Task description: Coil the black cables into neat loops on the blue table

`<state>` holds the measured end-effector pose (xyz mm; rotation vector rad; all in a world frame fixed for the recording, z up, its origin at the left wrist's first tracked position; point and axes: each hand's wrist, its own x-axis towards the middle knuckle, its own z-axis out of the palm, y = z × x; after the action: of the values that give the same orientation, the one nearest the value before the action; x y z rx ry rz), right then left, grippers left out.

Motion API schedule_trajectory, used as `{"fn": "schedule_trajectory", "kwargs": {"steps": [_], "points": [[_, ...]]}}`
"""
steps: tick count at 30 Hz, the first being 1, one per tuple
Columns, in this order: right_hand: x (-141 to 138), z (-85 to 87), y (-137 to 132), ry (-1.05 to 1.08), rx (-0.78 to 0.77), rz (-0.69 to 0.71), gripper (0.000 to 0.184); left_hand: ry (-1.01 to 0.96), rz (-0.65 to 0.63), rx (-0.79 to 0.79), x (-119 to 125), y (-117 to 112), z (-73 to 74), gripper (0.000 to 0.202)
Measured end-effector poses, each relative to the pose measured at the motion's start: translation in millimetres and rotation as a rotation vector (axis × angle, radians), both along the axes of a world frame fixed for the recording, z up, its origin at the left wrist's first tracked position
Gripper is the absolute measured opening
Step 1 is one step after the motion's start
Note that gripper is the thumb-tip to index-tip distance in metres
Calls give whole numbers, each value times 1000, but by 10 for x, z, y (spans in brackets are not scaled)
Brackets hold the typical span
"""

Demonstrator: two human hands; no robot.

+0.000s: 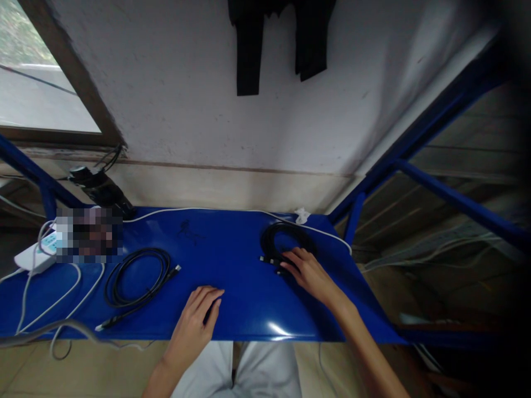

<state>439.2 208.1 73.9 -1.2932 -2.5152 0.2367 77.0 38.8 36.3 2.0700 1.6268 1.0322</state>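
A bundle of coiled black cable [269,239] lies at the right of the blue table, with several plug ends at its near side. My right hand [309,272] is at the near edge of this bundle, its fingers bent round the cable close to the plugs; the fingertips are partly hidden. Near the table's front edge, my left hand [198,314] rests with thumb and fingers apart and nothing between them. To its left lies a single coiled black cable [164,276], one plug pointing right and the other toward the front edge.
The blue table [236,276] has blue frame bars [354,218] at its sides. A white power strip [35,257] with loose grey-white cords sits at the left, beside a blurred-out patch. Behind are a black bottle-shaped object [103,190], a white cord along the wall and a crumpled white scrap [302,215].
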Motion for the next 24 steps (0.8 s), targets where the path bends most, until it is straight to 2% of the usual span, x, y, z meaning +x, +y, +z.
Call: {"fn": "schedule_trajectory", "kwargs": {"steps": [7, 12, 15, 20, 24], "points": [[-66, 35, 39, -141, 67, -109, 29, 8, 0, 54, 25, 11, -5, 28], [-27, 67, 105, -156, 97, -165, 23, 24, 3, 74, 31, 11, 18, 28], [-8, 143, 160, -184, 136, -208, 28, 31, 1, 73, 34, 9, 17, 27], [18, 304, 237, -226, 197, -295, 25, 39, -2, 81, 31, 10, 14, 27], [34, 508, 274, -219, 279, -438, 27, 53, 6, 85, 33, 9, 33, 27]]}}
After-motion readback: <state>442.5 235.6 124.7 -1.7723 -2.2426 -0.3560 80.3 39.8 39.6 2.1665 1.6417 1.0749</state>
